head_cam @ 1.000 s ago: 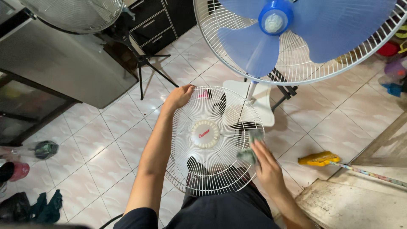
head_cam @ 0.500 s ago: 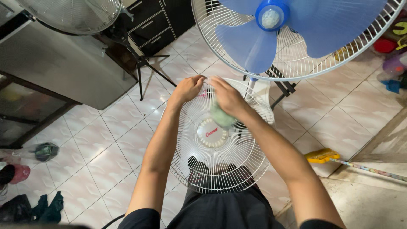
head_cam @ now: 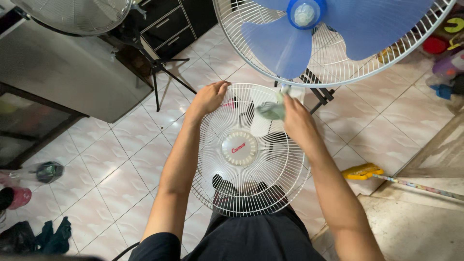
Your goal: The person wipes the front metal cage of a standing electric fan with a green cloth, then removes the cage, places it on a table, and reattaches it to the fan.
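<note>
A round white wire fan guard with a white centre cap rests on my lap, face up. My left hand grips its far rim at the upper left. My right hand is closed on a small greenish cloth and presses it against the guard's upper right wires. Just beyond stands a fan with blue blades inside its rear white guard, front guard off.
A second wire fan head on a black tripod stands at top left beside a grey cabinet and dark drawers. A yellow-headed broom lies at right. Clothes and toys are strewn along the edges of the tiled floor.
My right hand with the cloth swept from the guard's right side up to its top, then across to the upper right. My left hand kept its hold on the rim.
</note>
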